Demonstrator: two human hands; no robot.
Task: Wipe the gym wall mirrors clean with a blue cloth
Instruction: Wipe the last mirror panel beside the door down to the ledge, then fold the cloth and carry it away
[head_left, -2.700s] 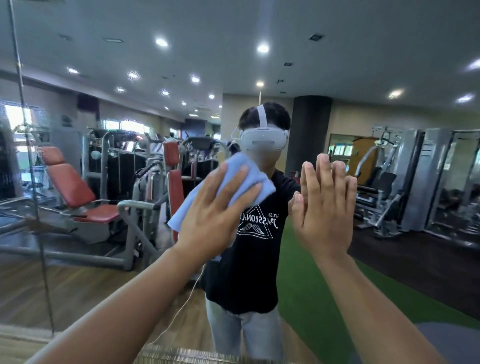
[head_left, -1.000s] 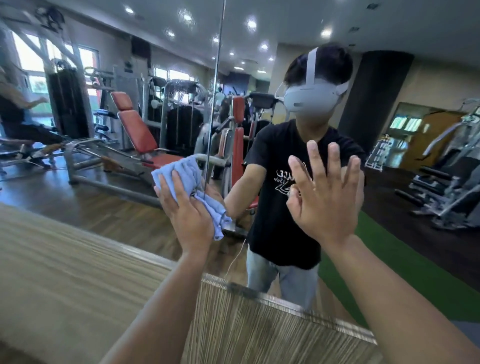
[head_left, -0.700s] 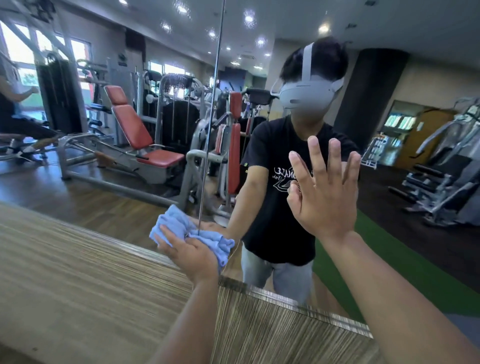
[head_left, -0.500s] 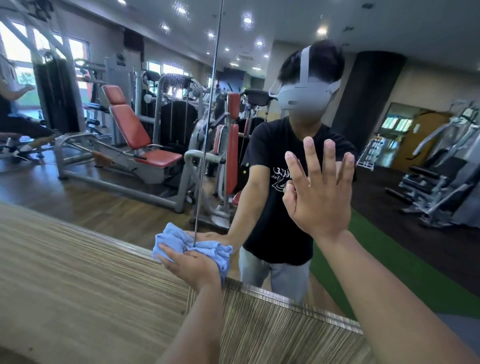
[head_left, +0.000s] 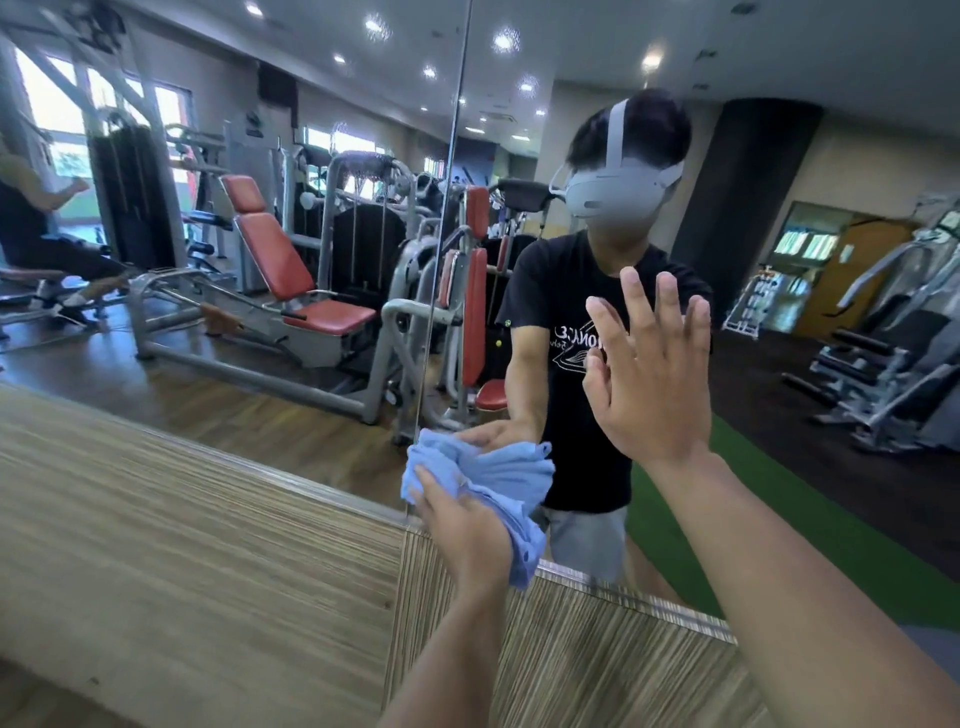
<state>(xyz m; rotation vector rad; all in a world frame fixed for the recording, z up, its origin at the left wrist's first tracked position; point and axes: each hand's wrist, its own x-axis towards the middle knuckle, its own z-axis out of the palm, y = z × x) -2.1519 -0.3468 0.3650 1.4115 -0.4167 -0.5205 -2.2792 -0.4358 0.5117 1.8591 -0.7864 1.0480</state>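
Low on mirror (head_left: 291, 410), left hand (head_left: 464, 526) grips cloth (head_left: 501, 475); shirt print (head_left: 569, 344) illegible.

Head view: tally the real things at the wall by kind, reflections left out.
Bare hands: 2 (left hand, right hand)
Bunched blue cloth: 1
Glass mirror panels: 2 (left mirror panel, right mirror panel)
Striped wooden wall panel: 1
Total: 6

Left hand (head_left: 462, 525): holds the bunched blue cloth (head_left: 501, 475) against the mirror (head_left: 260, 405) at its lower edge, on the vertical seam (head_left: 442, 260) between two panes; a cloth tail hangs over the striped wood-grain panel (head_left: 182, 545) below. Right hand (head_left: 649, 374): fingers straight and spread, palm toward the glass, right of the seam, above the cloth. Reflected: person in grey headset (head_left: 618, 192) and black T-shirt (head_left: 550, 312); red-padded machines (head_left: 291, 270).
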